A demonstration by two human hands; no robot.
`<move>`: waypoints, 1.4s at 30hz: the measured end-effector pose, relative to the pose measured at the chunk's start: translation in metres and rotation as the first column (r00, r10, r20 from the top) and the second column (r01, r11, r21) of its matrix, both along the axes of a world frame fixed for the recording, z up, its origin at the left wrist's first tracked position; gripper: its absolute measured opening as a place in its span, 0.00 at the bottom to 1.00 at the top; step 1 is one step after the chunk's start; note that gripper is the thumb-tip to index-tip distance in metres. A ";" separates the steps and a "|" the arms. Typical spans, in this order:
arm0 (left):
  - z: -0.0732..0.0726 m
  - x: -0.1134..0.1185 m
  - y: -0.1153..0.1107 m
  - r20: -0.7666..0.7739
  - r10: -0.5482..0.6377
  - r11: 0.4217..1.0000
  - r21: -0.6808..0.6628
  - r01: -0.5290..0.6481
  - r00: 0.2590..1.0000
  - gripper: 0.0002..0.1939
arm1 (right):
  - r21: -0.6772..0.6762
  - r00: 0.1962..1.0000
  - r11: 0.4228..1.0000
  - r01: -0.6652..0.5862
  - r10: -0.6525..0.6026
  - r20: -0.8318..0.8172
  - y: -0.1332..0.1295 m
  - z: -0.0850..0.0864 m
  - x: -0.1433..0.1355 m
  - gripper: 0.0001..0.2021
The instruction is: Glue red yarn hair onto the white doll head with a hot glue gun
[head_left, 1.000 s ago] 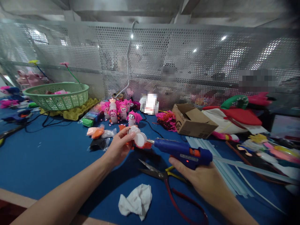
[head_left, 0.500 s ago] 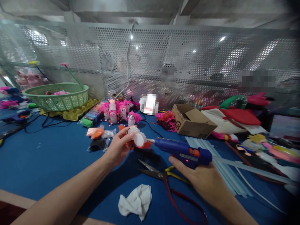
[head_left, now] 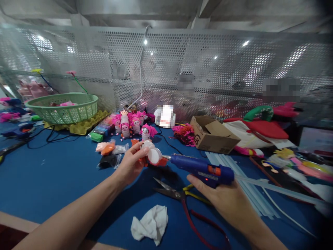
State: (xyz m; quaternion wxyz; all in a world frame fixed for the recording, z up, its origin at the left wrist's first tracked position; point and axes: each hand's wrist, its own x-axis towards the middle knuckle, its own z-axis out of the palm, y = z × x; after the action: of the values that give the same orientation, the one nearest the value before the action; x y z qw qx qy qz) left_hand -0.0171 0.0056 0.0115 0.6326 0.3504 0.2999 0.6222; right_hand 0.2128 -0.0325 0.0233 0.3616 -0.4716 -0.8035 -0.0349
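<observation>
Near the middle, my left hand (head_left: pixel 133 162) pinches a small doll (head_left: pixel 155 156) with a white round part facing me and orange-red strands around it. My right hand (head_left: pixel 221 194) is wrapped round the handle of a blue glue gun (head_left: pixel 200 167), whose metal nozzle touches or nearly touches the right edge of the white round part. A small red light glows on the gun, and a long clear glue stick (head_left: pixel 275 185) runs out of its back. Scissors (head_left: pixel 179 195) with red and yellow handles lie open below the gun, beside a crumpled white cloth (head_left: pixel 151 224).
Pink-haired dolls (head_left: pixel 125 126) stand behind my left hand. A green basket (head_left: pixel 62 113) is at the back left, a cardboard box (head_left: pixel 214 135) at the back right. Glue sticks (head_left: pixel 249 198) lie under my right arm. A perforated metal panel (head_left: pixel 166 62) closes off the back.
The glue gun and my right hand have shifted very slightly left in the view. Both grips look the same.
</observation>
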 end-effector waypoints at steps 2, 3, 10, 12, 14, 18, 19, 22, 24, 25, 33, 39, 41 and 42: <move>0.000 0.000 0.000 0.010 -0.001 1.000 0.013 0.001 1.000 0.18 | 0.004 1.000 1.000 -0.001 0.001 0.008 0.001 -0.002 0.002 0.12; 0.000 0.000 0.000 0.018 -0.003 1.000 0.023 0.003 1.000 0.18 | 0.006 1.000 1.000 -0.003 0.003 0.007 0.001 -0.003 0.003 0.12; -0.005 -0.002 0.000 0.020 -0.058 0.998 0.039 0.057 0.998 0.18 | -0.043 0.994 0.999 -0.004 -0.001 -0.110 -0.005 0.004 -0.009 0.15; -0.007 -0.002 0.000 0.022 -0.059 0.997 0.044 0.059 0.998 0.18 | -0.080 0.992 0.997 -0.014 0.004 -0.130 -0.006 0.006 -0.012 0.17; -0.007 -0.002 0.000 0.024 -0.062 0.997 0.050 0.061 0.998 0.17 | -0.123 0.988 0.992 -0.017 -0.002 -0.151 -0.006 0.007 -0.014 0.18; -0.007 -0.002 0.000 0.022 -0.072 0.997 0.043 0.071 0.997 0.17 | -0.219 0.981 0.976 -0.017 -0.027 -0.194 -0.004 0.006 -0.013 0.18; -0.007 -0.002 0.000 0.018 -0.074 0.997 0.039 0.074 0.997 0.17 | -0.242 0.979 0.970 -0.028 -0.022 -0.202 -0.004 0.006 -0.013 0.18; -0.008 -0.002 0.000 0.005 -0.096 0.995 0.031 0.096 0.995 0.17 | -0.286 0.971 0.957 -0.051 -0.018 -0.237 -0.003 0.008 -0.014 0.18; -0.007 -0.002 -0.001 0.002 -0.116 0.993 0.031 0.116 0.993 0.17 | -0.308 0.964 0.950 -0.053 -0.032 -0.263 -0.003 0.009 -0.015 0.18; -0.006 -0.002 -0.001 0.004 -0.126 0.992 0.028 0.126 0.992 0.17 | -0.319 0.961 0.946 -0.055 -0.037 -0.275 -0.003 0.009 -0.016 0.18; -0.001 0.002 -0.005 0.108 -0.228 0.973 -0.010 0.230 0.968 0.17 | -0.259 0.948 0.960 -0.103 0.016 -0.318 -0.004 0.003 -0.014 0.12; -0.003 -0.001 -0.001 0.132 -0.192 0.981 0.008 0.192 0.972 0.16 | -0.318 0.924 0.943 -0.103 -0.028 -0.381 -0.004 0.006 -0.012 0.13; -0.002 -0.001 -0.001 0.108 -0.201 0.980 0.012 0.201 0.974 0.17 | -0.366 0.907 0.927 -0.079 -0.085 -0.412 -0.005 0.008 -0.014 0.15; -0.003 -0.001 -0.002 0.093 -0.206 0.979 0.010 0.206 0.974 0.17 | -0.382 0.902 0.921 -0.077 -0.099 -0.421 -0.005 0.009 -0.014 0.15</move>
State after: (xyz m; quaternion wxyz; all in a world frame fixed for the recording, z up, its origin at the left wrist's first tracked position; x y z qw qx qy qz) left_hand -0.0182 0.0039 0.0090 0.7068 0.3503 0.2319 0.5691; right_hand 0.1984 -0.0375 0.0320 0.4294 -0.5345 -0.6911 0.2286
